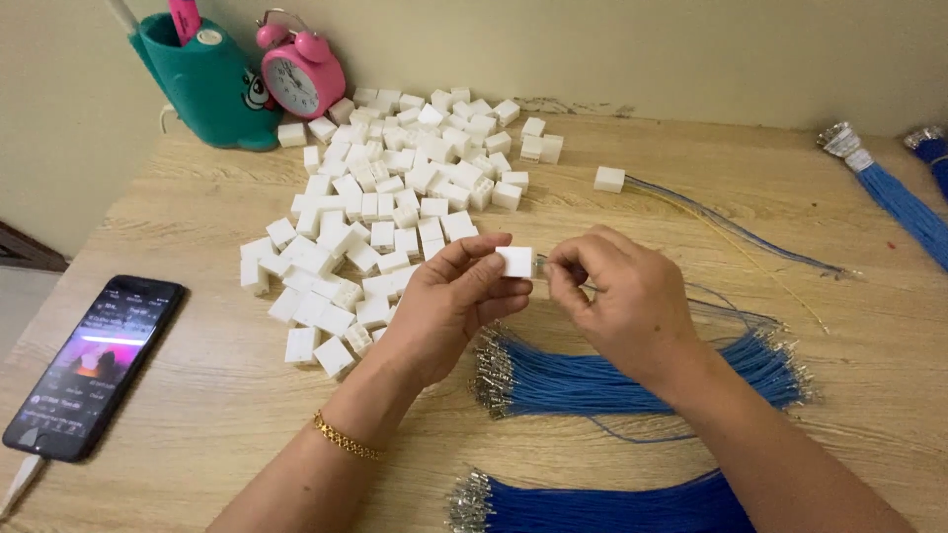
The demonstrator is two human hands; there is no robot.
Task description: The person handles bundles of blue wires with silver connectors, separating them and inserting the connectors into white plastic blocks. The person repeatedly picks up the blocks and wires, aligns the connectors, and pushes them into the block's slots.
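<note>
Your left hand (449, 301) is pinching a white connector block (516, 262) above the bench (197, 395); your right hand (622, 296) is pinching, seemingly, a thin blue wire (731, 314) at its side.

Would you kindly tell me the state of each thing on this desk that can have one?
Left hand: pinching a white connector block.
Right hand: fingertips closed on a thin wire at the block.
Phone: screen lit, cable plugged in.
Finished connector: wires already fitted.
Pile of white blocks: loose, unwired.
Blue wire bundle: lying flat.
</note>
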